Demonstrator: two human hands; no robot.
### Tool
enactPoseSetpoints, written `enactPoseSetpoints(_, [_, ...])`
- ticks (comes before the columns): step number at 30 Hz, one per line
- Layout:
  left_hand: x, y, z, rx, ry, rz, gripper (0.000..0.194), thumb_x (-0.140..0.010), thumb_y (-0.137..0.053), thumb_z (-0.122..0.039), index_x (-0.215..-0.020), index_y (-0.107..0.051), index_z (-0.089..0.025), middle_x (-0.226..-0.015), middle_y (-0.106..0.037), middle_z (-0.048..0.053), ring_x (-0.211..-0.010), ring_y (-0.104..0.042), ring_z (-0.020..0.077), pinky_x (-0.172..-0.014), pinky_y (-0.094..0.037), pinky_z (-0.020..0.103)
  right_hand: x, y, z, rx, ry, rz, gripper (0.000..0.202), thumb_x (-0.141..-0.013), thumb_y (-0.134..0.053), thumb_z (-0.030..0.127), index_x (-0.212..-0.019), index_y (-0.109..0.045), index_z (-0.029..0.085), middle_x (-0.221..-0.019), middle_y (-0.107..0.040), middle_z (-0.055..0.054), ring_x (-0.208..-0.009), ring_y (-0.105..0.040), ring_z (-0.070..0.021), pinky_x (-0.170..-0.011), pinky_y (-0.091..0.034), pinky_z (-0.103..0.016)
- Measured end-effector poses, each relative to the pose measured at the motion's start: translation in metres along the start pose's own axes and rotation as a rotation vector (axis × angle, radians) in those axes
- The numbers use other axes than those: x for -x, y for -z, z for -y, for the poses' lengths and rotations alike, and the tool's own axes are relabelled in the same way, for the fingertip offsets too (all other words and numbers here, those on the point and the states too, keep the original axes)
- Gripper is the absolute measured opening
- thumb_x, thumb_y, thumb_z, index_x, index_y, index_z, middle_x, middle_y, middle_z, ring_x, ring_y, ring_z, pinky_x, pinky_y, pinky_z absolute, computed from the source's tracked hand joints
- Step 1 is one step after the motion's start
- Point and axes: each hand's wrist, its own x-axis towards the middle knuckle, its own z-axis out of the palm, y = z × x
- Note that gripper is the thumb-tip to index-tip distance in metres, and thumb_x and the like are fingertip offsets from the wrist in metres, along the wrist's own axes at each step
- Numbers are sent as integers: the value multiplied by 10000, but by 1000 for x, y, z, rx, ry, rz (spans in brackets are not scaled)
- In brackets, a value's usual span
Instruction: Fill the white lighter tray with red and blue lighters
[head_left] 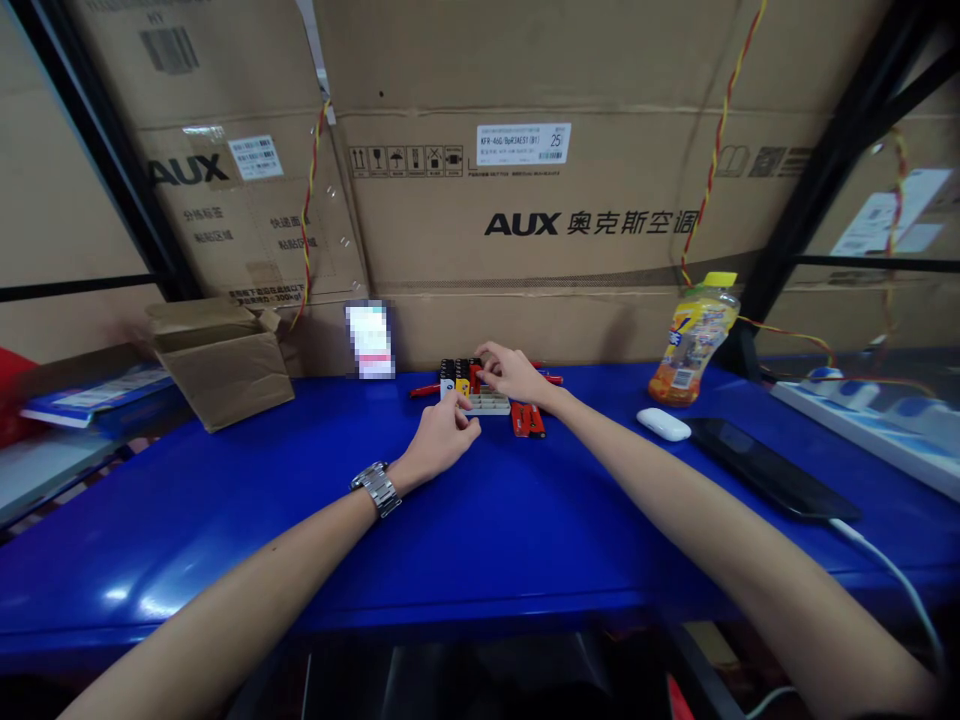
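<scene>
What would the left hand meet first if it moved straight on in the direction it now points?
Most likely the small grey tray right at the fingertips of the left hand, with lighters standing in its far rows. Beyond it stands the cardboard box wall. Depth is hard to judge.

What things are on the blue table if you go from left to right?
Cardboard box → left hand → right hand → juice bottle → phone → power strip.
</scene>
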Motion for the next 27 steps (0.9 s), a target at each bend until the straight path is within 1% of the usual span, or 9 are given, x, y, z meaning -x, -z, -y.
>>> enactPoseSetpoints(3, [2,2,-4,-52,-31,51,123,-787,-543,-212,-903,-536,-173,-648,-606,-9,-567,-550,144,-582,-415,280,5,7,5,19,36,-11,301,-821,-512,223,-1117,-469,186,-676,-640,22,-546,-530,-135,-611,-394,-278])
enactPoseSetpoints(5, [3,2,-5,-121,-107,92,170,-804,-532,-229,-958,-558,-163,-735,-633,29,-647,-583,170,-641,-452,311,11,17,7,59,37,-12,224,-829,-497,230,-1049,-502,186,-658,-628,20,-536,-513,-131,-605,-381,-276])
enactPoseSetpoints(7, [5,1,-4,-214,-231,125,262,-821,-532,-265,-1056,-577,-157,-920,-642,91,-849,-602,222,-785,-473,368,19,29,6,121,38,27,125,-825,-483,218,-926,-548,182,-653,-622,7,-547,-511,-129,-602,-371,-273])
enactPoseSetpoints(10, [7,-4,-4,-338,-390,198,421,-848,-531,-360,-1233,-555,-191,-1219,-547,145,-1141,-483,311,-977,-386,487,36,47,1,202,51,149,115,-816,-478,207,-793,-587,177,-646,-618,-4,-551,-507,-125,-598,-369,-275])
enactPoseSetpoints(17, [9,-7,-9,-418,-395,405,517,-895,-460,-493,-1370,-454,-291,-1461,-381,126,-1323,-307,391,-1035,-265,618,67,61,-15,276,20,196,249,-860,-508,367,-860,-668,176,-861,-686,-81,-789,-611,-210,-758,-444,-368])
enactPoseSetpoints(20, [10,-3,-13,-438,-487,381,424,-891,-494,-440,-1247,-546,-215,-1462,-386,143,-1330,-319,362,-1051,-286,564,70,57,-17,319,31,208,313,-867,-513,407,-974,-681,165,-1022,-679,-122,-970,-605,-258,-892,-419,-442])
enactPoseSetpoints(22, [11,-2,-16,-440,-567,360,320,-906,-482,-391,-1116,-594,-177,-1388,-470,151,-1275,-402,324,-1042,-316,511,71,56,-18,335,26,223,339,-858,-534,417,-1034,-679,166,-1084,-665,-135,-1032,-584,-279,-930,-396,-476])
enactPoseSetpoints(25, [11,-2,-20,-445,-599,324,267,-936,-419,-342,-911,-616,-164,-1027,-646,131,-999,-568,261,-942,-397,445,72,58,-17,354,8,233,315,-842,-557,376,-1062,-682,187,-1106,-655,-130,-1055,-563,-290,-921,-398,-490])
enactPoseSetpoints(27, [10,-2,-21,-479,-566,273,290,-939,-396,-318,-790,-598,-172,-831,-632,103,-855,-575,242,-868,-422,422,73,61,-15,381,32,254,280,-812,-555,246,-1056,-690,217,-1141,-644,-107,-1078,-547,-285,-915,-401,-477])
